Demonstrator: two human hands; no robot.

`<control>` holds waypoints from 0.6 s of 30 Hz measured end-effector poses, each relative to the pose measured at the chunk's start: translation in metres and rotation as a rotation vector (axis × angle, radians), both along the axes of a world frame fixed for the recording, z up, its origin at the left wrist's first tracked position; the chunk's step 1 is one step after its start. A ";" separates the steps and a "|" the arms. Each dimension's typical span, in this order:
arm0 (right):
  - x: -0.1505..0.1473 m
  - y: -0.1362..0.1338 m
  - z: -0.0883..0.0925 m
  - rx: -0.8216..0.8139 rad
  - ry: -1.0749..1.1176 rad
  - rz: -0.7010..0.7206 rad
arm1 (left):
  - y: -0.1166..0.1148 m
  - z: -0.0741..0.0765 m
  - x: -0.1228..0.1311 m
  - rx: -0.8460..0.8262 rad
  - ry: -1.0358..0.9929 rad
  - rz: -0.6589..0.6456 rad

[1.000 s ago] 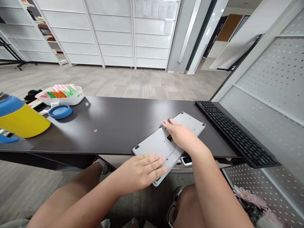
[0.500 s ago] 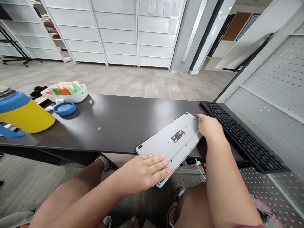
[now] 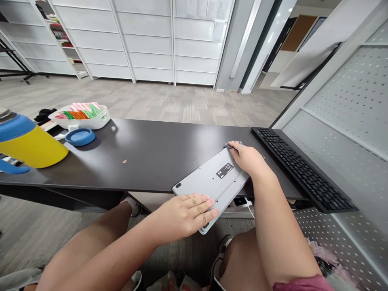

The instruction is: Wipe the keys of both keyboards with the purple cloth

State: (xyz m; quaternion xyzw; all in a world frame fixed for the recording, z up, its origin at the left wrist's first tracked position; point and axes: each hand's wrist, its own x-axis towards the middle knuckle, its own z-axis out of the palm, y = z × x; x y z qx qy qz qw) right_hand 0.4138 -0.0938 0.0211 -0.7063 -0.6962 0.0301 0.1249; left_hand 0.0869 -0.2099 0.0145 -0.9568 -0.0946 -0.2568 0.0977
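A silver-grey keyboard [image 3: 209, 176] lies face down and slanted at the desk's front edge, its near end jutting past it. Its underside shows a dark label, small screws and rubber feet. My left hand [image 3: 189, 214] rests flat on the near end, fingers stretched out. At the far end, my right hand [image 3: 247, 159] has its fingers closed on what looks like a thin dark grey cloth [image 3: 230, 146], pressed against the far corner. Most of this cloth is hidden under the hand.
A black keyboard [image 3: 298, 169] lies along the right side by a perforated white panel [image 3: 348, 97]. To the left stand a yellow and blue mug [image 3: 33, 145], a blue lid [image 3: 80, 137] and a white basket [image 3: 104, 117] of colourful items. A white plug and cable sit below the desk edge.
My right hand has slid left along the far end of the grey keyboard, from its right corner towards the left corner, and more cloth shows. My left hand stays in place on the keyboard.
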 end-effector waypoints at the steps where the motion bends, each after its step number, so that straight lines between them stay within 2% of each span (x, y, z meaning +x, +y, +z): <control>1: 0.000 0.001 0.000 -0.007 -0.015 -0.041 | 0.000 -0.001 0.001 0.000 -0.003 -0.002; 5: -0.002 0.002 0.005 -0.034 -0.050 -0.093 | 0.001 0.001 0.003 -0.007 -0.005 0.001; 10: -0.024 -0.019 0.014 -0.079 -0.034 0.032 | 0.003 0.005 0.002 -0.017 0.000 0.008; 12: -0.043 -0.037 0.014 -0.090 0.014 0.178 | 0.006 0.005 0.000 -0.026 0.003 0.016; 16: -0.090 -0.073 0.014 -0.077 0.140 0.638 | 0.015 0.004 -0.003 -0.046 0.002 0.020; 18: -0.108 -0.083 0.017 -0.089 0.200 0.774 | 0.018 0.004 -0.004 -0.055 0.007 0.020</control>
